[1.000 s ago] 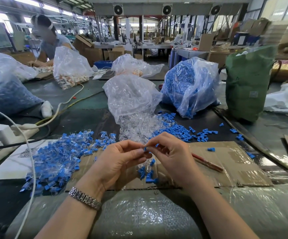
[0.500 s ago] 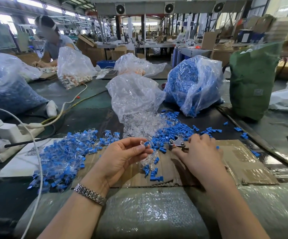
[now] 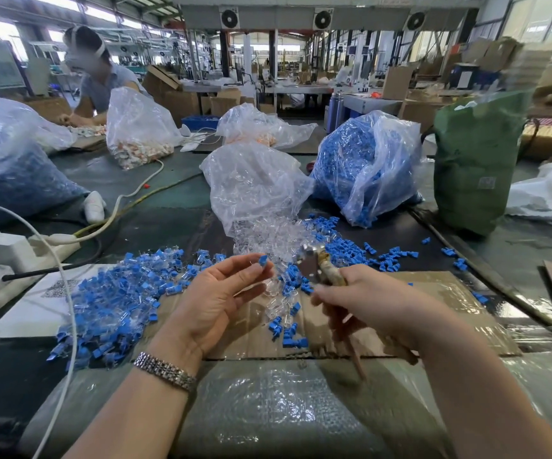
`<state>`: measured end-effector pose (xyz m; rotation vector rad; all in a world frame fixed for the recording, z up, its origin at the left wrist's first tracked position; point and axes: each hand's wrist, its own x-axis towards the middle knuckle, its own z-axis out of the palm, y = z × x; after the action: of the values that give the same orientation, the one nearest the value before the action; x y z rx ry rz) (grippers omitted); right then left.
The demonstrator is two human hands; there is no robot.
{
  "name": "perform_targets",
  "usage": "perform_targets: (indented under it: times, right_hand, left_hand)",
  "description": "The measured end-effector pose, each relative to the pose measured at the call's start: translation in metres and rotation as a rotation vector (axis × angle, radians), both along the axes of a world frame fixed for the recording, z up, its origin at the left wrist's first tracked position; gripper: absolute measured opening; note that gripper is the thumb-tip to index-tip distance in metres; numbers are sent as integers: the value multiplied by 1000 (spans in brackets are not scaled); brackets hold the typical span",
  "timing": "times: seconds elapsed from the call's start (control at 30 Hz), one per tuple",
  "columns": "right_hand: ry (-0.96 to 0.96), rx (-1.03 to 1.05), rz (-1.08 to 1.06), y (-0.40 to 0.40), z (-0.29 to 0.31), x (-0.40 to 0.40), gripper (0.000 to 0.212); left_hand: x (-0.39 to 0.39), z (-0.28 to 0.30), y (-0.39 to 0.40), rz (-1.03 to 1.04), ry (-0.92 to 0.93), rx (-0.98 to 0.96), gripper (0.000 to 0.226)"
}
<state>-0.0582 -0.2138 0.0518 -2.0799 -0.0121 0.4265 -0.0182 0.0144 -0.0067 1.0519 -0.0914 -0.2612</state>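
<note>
The left hand [image 3: 216, 301] pinches a small blue-capped clear piece [image 3: 262, 261] at its fingertips, just left of the pliers [image 3: 317, 265] gripped in the right hand [image 3: 370, 306].

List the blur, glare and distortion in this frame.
Head view: motion blur smears the tool in the right hand; the left hand and its pinched blue piece are fairly sharp; glare streaks the clear bag; wide-angle bending tilts the green bag.
</note>
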Motion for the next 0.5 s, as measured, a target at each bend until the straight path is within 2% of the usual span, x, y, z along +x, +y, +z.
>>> perform_targets:
  times: [0.07, 0.2, 0.37, 0.5]
  right_hand:
    - [74, 35, 95, 9, 8, -3, 24]
    - [74, -44, 191, 28, 17, -6, 23]
    - [63, -32, 196, 34, 17, -3, 30]
    - [15, -74, 178, 37, 7, -4, 32]
  left_hand:
    - [-1, 1, -1, 16, -20, -26, 26]
    - [-2, 2, -2, 27, -65, -54, 26]
    - [-2, 1, -3, -3, -62, -38, 24]
    - [-4, 1, -5, 45, -92, 68, 28]
